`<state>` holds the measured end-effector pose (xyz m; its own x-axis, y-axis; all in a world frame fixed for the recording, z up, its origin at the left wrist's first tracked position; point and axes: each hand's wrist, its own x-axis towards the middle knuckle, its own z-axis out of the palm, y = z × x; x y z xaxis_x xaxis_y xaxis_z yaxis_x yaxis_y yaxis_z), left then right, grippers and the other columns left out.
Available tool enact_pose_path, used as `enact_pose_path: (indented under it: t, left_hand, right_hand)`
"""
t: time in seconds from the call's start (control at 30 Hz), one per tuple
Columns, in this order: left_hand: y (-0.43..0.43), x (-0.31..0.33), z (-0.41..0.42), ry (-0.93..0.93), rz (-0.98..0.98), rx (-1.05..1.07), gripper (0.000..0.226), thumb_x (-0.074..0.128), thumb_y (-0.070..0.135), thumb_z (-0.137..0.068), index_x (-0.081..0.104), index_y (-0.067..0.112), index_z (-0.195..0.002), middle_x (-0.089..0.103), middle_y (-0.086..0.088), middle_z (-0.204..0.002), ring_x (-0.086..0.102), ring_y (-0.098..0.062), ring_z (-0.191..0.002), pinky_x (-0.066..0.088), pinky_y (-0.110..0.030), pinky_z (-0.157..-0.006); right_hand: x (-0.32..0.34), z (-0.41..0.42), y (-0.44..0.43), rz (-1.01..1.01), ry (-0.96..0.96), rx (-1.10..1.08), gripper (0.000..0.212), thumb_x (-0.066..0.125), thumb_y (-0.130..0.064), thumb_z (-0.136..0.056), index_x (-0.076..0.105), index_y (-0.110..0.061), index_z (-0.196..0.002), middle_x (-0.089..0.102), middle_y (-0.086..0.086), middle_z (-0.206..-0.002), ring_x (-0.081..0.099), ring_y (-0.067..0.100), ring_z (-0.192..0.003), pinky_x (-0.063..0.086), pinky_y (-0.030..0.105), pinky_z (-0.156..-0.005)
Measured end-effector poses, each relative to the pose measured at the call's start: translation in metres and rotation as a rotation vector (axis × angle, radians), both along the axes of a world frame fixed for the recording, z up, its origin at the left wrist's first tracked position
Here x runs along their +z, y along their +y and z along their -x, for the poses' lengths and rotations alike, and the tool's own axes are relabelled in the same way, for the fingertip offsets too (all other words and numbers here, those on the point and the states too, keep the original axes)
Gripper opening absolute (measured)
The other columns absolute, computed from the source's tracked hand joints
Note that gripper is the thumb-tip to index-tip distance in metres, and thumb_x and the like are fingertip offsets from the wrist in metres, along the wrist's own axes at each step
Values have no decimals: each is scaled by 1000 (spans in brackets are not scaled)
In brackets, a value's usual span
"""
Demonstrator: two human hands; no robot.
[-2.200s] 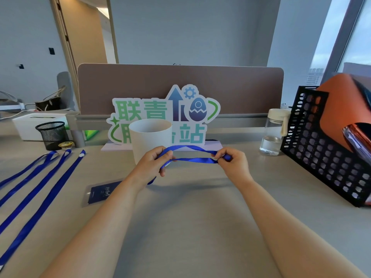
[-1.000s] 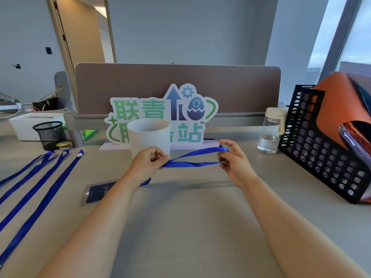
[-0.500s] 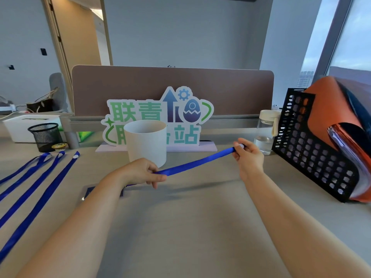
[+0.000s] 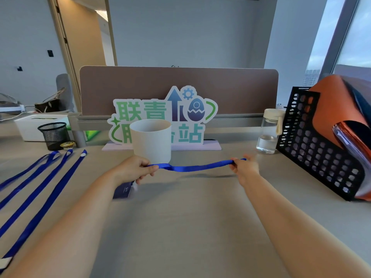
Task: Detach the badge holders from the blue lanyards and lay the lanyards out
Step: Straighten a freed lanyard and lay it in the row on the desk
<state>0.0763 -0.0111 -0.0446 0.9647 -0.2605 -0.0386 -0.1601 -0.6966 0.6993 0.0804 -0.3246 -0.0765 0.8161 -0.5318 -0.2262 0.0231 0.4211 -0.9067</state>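
Observation:
A blue lanyard (image 4: 197, 167) hangs slightly slack between my two hands, just above the desk. My left hand (image 4: 134, 170) pinches its left end in front of the white cup (image 4: 151, 142). My right hand (image 4: 244, 167) grips its right end near the water bottle. A dark badge holder (image 4: 122, 192) lies on the desk below my left wrist, partly hidden by it. Three other blue lanyards (image 4: 38, 194) lie stretched out side by side at the left.
A cut-out sign (image 4: 160, 115) stands behind the cup against the brown divider. A clear water bottle (image 4: 269, 131) and a black perforated file rack (image 4: 321, 143) with orange folders are at the right. A mesh pen cup (image 4: 53, 135) and white box stand at the back left.
My hands have pulled apart, drawing the folded lanyard out into one long strand. My right hand moved right toward the bottle.

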Motion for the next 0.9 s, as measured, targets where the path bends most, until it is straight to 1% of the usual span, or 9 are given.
enact_pose_path:
  t: [0.13, 0.23, 0.3, 0.37, 0.47, 0.53, 0.63, 0.77, 0.9]
  left_hand:
    - [-15, 9, 9, -29, 104, -39, 27, 57, 32, -90, 68, 14, -75, 48, 3, -52, 35, -7, -40, 33, -17, -45]
    - [-24, 18, 13, -27, 228, -13, 29, 55, 35, -91, 70, 15, -76, 46, 3, -51, 32, -10, -43, 31, -17, -45]
    - [-28, 23, 17, -1, 350, 36, 34, 51, 39, -92, 69, 15, -76, 43, 3, -51, 30, -11, -45, 28, -16, -44]
    - [-31, 28, 22, 45, 490, 117, 44, 42, 43, -96, 68, 11, -78, 41, 3, -50, 29, -8, -42, 27, -15, -39]
    - [-32, 35, 33, 132, 705, 212, 40, 29, 26, -96, 62, 9, -81, 43, 0, -50, 31, -8, -38, 26, -16, -35]
    - [-30, 40, 44, 138, 762, 210, 25, 28, 14, -88, 50, 10, -78, 45, -3, -47, 32, -10, -36, 25, -19, -36]
    - [-22, 45, 64, 65, 655, 182, 18, 31, 2, -84, 42, 10, -71, 50, -5, -45, 37, -13, -38, 28, -23, -44]
    - [-3, 47, 86, 24, 421, 101, 17, 40, -4, -89, 40, 11, -81, 60, -8, -66, 52, -13, -50, 38, -28, -61]
    - [23, 53, 105, 16, 436, 49, 14, 47, 1, -93, 40, 12, -88, 68, -8, -80, 67, -10, -61, 49, -28, -68]
  right_hand:
    - [-5, 2, 8, 112, 123, 182, 61, 47, 1, -93, 21, -14, -145, 52, 9, -80, 54, 16, -65, 51, 30, -62]
    - [4, 13, 19, 455, 281, 352, 69, 53, -7, -89, 18, -19, -147, 48, 8, -79, 46, 15, -60, 44, 25, -53]
    - [17, 20, 30, 767, 341, 380, 58, 55, -14, -88, 31, -14, -140, 46, 5, -79, 38, 13, -57, 33, 22, -49]
    - [33, 30, 46, 896, 280, 449, 35, 52, -24, -90, 53, -8, -121, 43, 1, -72, 33, 13, -56, 27, 22, -50]
    - [54, 49, 81, 825, 125, 757, 44, 38, -45, -95, 68, -12, -93, 49, -1, -66, 34, 11, -53, 28, 19, -50]
    - [62, 58, 103, 786, 81, 873, 57, 31, -56, -94, 70, -14, -90, 61, -2, -69, 38, 10, -53, 31, 18, -51]
    - [69, 60, 126, 626, 84, 931, 63, 33, -65, -89, 70, -14, -95, 73, 0, -85, 50, 11, -62, 36, 19, -57]
    - [77, 60, 150, 419, -2, 882, 25, 62, -40, -86, 64, -15, -91, 66, -2, -79, 52, 7, -65, 39, 17, -55]
    - [89, 64, 178, 348, -126, 882, 6, 63, -15, -87, 63, -12, -82, 58, 0, -74, 51, 4, -58, 45, 11, -50]
